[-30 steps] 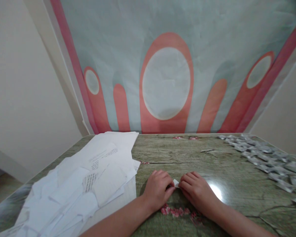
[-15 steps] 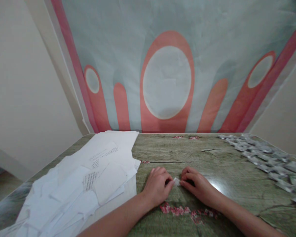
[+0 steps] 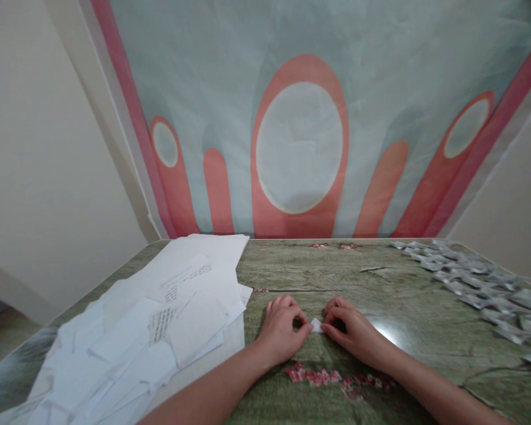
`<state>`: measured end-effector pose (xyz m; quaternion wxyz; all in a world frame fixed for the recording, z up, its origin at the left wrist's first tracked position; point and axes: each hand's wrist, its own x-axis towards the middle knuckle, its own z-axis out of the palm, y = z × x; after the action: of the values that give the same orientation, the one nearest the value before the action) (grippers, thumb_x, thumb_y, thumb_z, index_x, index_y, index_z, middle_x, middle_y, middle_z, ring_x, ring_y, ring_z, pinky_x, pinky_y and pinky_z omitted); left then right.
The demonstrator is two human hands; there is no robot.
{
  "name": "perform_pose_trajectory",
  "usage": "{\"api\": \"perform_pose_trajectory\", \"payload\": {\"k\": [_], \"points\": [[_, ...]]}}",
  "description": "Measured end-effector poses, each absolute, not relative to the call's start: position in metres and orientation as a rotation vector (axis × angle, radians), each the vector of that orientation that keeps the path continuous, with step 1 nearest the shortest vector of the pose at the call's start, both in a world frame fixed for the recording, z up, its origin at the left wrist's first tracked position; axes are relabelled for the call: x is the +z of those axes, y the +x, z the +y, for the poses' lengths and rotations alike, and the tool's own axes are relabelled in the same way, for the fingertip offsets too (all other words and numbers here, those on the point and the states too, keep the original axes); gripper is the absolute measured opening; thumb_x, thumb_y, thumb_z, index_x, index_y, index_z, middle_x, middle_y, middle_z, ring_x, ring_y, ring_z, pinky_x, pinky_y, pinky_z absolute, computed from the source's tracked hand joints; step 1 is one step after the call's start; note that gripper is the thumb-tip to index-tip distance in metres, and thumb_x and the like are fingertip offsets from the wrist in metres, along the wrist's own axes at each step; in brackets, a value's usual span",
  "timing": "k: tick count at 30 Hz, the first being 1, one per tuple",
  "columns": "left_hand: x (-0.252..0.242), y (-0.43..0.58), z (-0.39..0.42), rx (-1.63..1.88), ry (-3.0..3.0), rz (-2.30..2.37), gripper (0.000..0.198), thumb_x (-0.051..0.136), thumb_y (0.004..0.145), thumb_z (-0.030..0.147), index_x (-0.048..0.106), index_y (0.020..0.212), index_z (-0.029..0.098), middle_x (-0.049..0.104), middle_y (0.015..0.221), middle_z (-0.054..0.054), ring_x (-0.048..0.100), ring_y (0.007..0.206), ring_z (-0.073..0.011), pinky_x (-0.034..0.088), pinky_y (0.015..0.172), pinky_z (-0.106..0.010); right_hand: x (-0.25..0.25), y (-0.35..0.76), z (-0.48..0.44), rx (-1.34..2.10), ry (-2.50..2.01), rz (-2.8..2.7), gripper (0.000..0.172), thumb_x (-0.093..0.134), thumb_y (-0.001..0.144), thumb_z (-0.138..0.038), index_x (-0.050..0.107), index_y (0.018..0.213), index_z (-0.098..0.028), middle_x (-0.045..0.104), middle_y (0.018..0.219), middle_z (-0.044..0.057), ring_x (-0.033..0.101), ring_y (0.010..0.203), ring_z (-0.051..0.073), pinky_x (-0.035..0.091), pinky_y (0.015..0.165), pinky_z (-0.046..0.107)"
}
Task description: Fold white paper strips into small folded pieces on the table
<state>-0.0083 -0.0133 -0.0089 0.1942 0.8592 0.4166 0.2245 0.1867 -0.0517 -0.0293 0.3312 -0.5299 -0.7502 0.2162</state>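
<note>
A small folded piece of white paper with a pointed top sits between my two hands, low over the table. My left hand pinches its left edge between thumb and fingers. From the other side, my right hand grips the right edge in the same way. Both hands are closed, and the fingertips cover the ends of the paper.
On the left lies a heap of loose white paper sheets, some with print. Several folded paper pieces stand in rows at the right. The wood-grain table bears printed pink flowers and meets a patterned wall covering.
Both hands stay almost in place. The right fingertips have shifted very slightly left along the folded paper, which shows a little more upright and pointed.
</note>
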Motion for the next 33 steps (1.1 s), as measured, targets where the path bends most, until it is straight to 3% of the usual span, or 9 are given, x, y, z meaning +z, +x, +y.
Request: {"api": "perform_pose_trajectory", "payload": {"k": [18, 33], "points": [[-0.0056, -0.0088, -0.0158, 0.624, 2.408, 1.124, 0.020, 0.065, 0.073, 0.026, 0.060, 0.092, 0.026, 0.055, 0.094, 0.000, 0.047, 0.096, -0.0213, 0.033, 0.084, -0.035, -0.0248, 0.1845, -0.0537, 0.532, -1.381, -2.000, 0.005, 0.054, 0.080, -0.017, 0.055, 0.076, -0.020, 0.054, 0.083, 0.003, 0.051, 0.082, 0.018, 0.043, 0.074, 0.033], [-0.0062, -0.0086, -0.0182, 0.658, 2.472, 1.056, 0.010, 0.062, 0.079, 0.025, 0.067, 0.087, 0.027, 0.056, 0.091, -0.001, 0.047, 0.093, -0.0203, 0.034, 0.083, -0.035, -0.0275, 0.1810, -0.0545, 0.476, -1.405, -2.000, 0.008, 0.053, 0.082, -0.015, 0.052, 0.075, -0.020, 0.054, 0.082, 0.003, 0.052, 0.081, 0.018, 0.042, 0.073, 0.033]]}}
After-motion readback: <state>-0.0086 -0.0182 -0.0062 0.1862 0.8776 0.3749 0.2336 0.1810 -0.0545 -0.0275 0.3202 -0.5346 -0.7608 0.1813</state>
